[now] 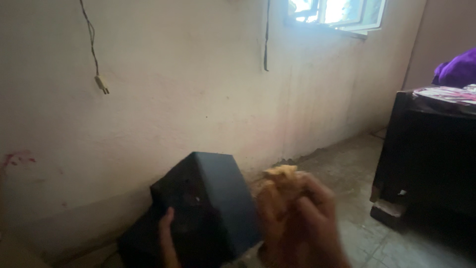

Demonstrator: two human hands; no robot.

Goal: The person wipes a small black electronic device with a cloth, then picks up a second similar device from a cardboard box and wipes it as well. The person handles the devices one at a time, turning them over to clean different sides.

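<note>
A black box-shaped speaker (213, 208) is tilted up off the floor near the wall. My left hand (167, 238) grips its lower left side, with the thumb lying on the dark front face. My right hand (310, 223) is blurred and closed around an orange-yellow cloth (277, 191), which it presses against the speaker's right side. Most of my left hand is hidden behind the speaker.
A pale plastered wall (188, 99) stands just behind, with a hanging cord and plug (101, 83). A dark cabinet (426, 159) stands at right, with purple fabric (458, 69) and printed papers on top. A window (342, 12) is at upper right. The concrete floor (357, 168) runs between them.
</note>
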